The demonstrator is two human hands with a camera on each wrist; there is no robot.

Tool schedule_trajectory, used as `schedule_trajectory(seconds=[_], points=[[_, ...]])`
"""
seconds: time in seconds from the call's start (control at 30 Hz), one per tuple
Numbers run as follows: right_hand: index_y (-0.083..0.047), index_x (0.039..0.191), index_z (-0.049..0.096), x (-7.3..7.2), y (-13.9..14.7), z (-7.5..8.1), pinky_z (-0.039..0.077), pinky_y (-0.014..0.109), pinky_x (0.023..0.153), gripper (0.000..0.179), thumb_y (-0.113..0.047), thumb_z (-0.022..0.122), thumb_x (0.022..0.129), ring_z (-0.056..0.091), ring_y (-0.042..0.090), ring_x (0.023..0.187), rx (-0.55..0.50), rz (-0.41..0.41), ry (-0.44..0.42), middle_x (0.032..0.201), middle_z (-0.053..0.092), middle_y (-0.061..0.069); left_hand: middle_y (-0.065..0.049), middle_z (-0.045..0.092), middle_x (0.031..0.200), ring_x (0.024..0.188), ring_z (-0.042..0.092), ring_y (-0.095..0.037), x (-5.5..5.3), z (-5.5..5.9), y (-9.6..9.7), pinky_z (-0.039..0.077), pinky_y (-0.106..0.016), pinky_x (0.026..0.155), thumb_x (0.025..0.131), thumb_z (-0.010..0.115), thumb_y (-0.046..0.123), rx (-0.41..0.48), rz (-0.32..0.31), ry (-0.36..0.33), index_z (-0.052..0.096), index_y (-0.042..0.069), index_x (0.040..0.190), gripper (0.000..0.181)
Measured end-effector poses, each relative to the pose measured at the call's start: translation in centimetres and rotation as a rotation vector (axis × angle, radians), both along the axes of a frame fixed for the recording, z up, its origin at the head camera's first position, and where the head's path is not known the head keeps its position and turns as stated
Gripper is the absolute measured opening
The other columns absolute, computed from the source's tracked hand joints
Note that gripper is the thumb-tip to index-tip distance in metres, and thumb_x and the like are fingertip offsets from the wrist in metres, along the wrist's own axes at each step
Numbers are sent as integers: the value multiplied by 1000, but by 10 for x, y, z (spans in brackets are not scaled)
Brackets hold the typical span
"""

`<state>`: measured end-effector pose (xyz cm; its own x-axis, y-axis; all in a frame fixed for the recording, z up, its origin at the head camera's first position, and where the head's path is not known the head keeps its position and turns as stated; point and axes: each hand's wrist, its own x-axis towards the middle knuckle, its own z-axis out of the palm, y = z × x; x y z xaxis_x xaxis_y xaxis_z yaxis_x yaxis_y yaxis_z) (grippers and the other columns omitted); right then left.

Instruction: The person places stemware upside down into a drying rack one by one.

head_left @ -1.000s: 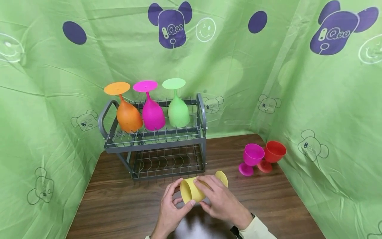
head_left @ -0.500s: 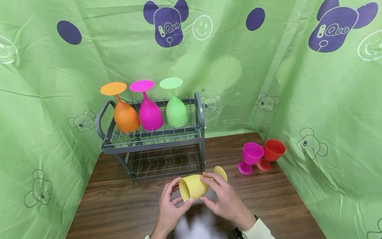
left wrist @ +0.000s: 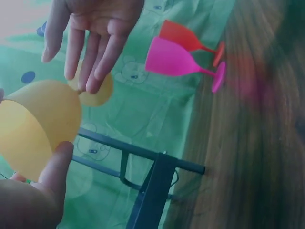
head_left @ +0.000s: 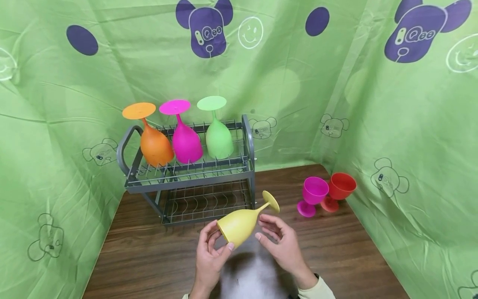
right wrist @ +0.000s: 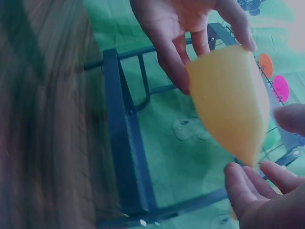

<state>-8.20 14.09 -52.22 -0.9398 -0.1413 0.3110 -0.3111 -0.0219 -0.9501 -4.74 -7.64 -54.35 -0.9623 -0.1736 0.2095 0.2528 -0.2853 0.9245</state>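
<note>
A yellow goblet [head_left: 239,226] is held tilted over the front of the table, its mouth low toward the left and its foot up to the right. My left hand [head_left: 210,253] grips it near the rim, thumb on the near side and fingers on the far side. Beside the stem, my right hand [head_left: 281,245] has its fingers loosely bent and apart from the thumb. In the right wrist view those fingertips are close to the narrow end of the yellow bowl [right wrist: 231,100]. Nothing is pinched between them in the head view.
A grey two-tier dish rack [head_left: 190,182] stands behind my hands. Upside down on its top tier are an orange goblet [head_left: 154,145], a magenta goblet [head_left: 186,143] and a light green goblet [head_left: 219,139]. A pink goblet [head_left: 315,191] and a red goblet [head_left: 342,185] stand upright at the right.
The yellow goblet has swung so its foot points higher and its mouth lower. My right hand has come off its bowl, while my left keeps its hold near the rim.
</note>
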Motion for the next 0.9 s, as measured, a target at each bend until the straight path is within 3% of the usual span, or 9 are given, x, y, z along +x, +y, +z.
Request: schedule_trajectory(seconds=[0.1,0.23,0.37,0.57,0.9], points=[[11,140,56,2,-7,-2,60,30,102,54,9,76,89,72,20,118,-137,15,-121,137,62,33,-19,47,142,127,59,-22,0,-1,2,65,-42,91,80,71,-21,78,-27,13,36,-8,150,79],[16,146,45,4,-17,-7,60,30,103,61,12,71,90,71,14,118,-328,29,-226,136,66,18,-16,49,141,128,60,-20,1,-6,5,63,-40,97,82,67,-20,169,-68,65,33,-9,149,75],[19,147,39,6,-23,-9,60,29,103,62,13,67,93,70,14,116,-472,73,-265,130,67,6,-12,50,144,129,60,-20,2,-11,8,63,-35,99,88,62,-18,276,-151,114,34,-4,148,68],[11,142,46,7,-26,-9,61,26,99,53,9,68,94,69,14,114,-515,105,-296,126,65,7,-12,50,146,127,62,-21,6,-17,10,63,-35,100,92,56,-14,347,-274,106,34,2,149,62],[8,138,55,9,-23,-9,61,27,101,46,9,68,93,70,15,116,-502,162,-286,125,68,6,-13,51,148,127,62,-22,8,-20,8,61,-39,104,95,52,-11,392,-344,53,33,3,150,60]])
